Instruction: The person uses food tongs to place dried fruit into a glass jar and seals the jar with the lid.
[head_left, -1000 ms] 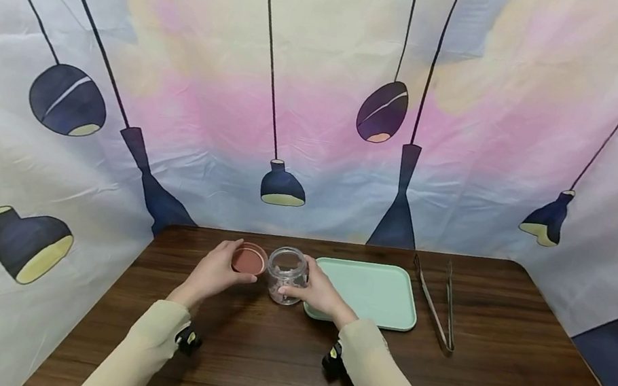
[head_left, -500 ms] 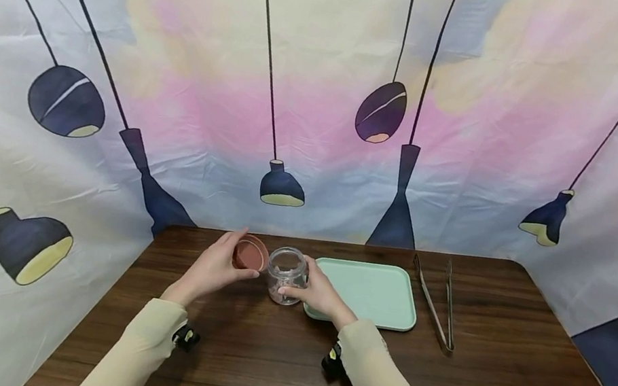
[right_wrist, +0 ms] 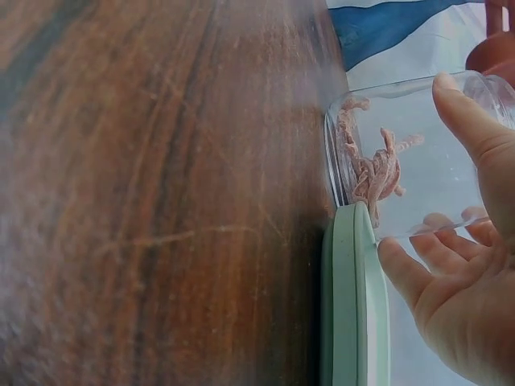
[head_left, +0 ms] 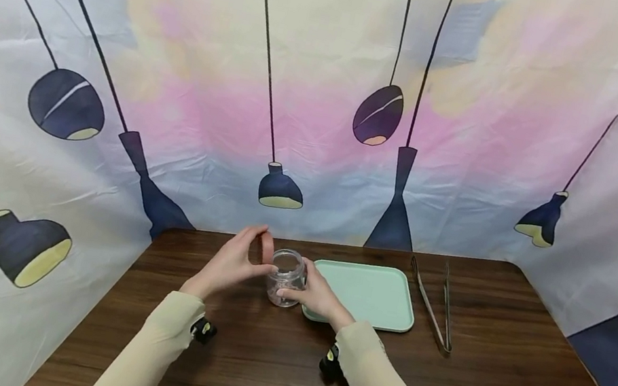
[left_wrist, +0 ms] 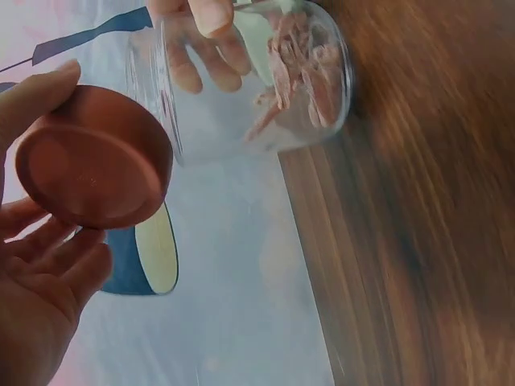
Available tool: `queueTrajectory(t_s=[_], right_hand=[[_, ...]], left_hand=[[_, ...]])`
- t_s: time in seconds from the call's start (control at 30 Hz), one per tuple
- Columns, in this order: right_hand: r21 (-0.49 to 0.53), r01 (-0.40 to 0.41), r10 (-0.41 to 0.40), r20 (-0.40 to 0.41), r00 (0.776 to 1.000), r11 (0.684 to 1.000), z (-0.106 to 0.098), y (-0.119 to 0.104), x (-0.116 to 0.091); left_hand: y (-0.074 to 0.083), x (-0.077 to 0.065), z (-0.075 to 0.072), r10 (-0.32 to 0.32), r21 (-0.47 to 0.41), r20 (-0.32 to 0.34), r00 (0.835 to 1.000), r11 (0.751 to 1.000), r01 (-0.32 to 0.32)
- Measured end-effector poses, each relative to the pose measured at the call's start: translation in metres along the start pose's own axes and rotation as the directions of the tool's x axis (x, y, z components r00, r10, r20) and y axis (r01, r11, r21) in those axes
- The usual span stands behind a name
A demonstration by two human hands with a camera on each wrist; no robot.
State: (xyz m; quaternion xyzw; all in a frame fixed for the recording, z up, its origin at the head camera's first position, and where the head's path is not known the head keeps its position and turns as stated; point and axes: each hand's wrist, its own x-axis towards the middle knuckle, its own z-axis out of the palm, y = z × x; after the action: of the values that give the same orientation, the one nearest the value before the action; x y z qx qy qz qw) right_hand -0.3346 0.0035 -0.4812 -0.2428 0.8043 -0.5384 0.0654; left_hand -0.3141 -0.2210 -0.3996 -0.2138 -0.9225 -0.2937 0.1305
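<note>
My left hand (head_left: pixel 233 261) pinches a round reddish-brown lid (left_wrist: pixel 95 157) between thumb and fingers. In the head view the lid stands tilted nearly edge-on, just left of the mouth of a clear jar (head_left: pixel 285 275). The jar is upright and uncovered on the table. Several pinkish, dried-looking strips (right_wrist: pixel 376 169) lie at its bottom. My right hand (head_left: pixel 319 291) grips the jar from the right, thumb on its near side and fingers around the far side, partly seen through the clear wall.
A mint-green tray (head_left: pixel 368 293) lies right beside the jar, behind my right hand. Farther right, metal tongs (head_left: pixel 443 313) rest spread on the dark wooden table (head_left: pixel 264 378). A cloth printed with lamps (head_left: pixel 328 120) hangs behind the table's far edge.
My left hand has moved right and turned the lid from showing its broad face to nearly edge-on, closer to the jar's mouth. The right hand and jar stay in place.
</note>
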Motion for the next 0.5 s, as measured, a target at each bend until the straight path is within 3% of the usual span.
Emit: queueTrajectory(t_s=[0.27,0.5], right_hand=[[-0.023,-0.03,0.031,0.013,0.999,0.999,0.0,0.0,0.0],[-0.016,0.021,-0.021,0.02,1.0,1.0,-0.001,0.001,0.001]], left_hand=[[0.012,0.016,0.019,0.055,0.003,0.045,0.997,0.998,-0.055],[0.013,0.026,0.04,0.053,0.026,0.091,0.994,0.998,-0.055]])
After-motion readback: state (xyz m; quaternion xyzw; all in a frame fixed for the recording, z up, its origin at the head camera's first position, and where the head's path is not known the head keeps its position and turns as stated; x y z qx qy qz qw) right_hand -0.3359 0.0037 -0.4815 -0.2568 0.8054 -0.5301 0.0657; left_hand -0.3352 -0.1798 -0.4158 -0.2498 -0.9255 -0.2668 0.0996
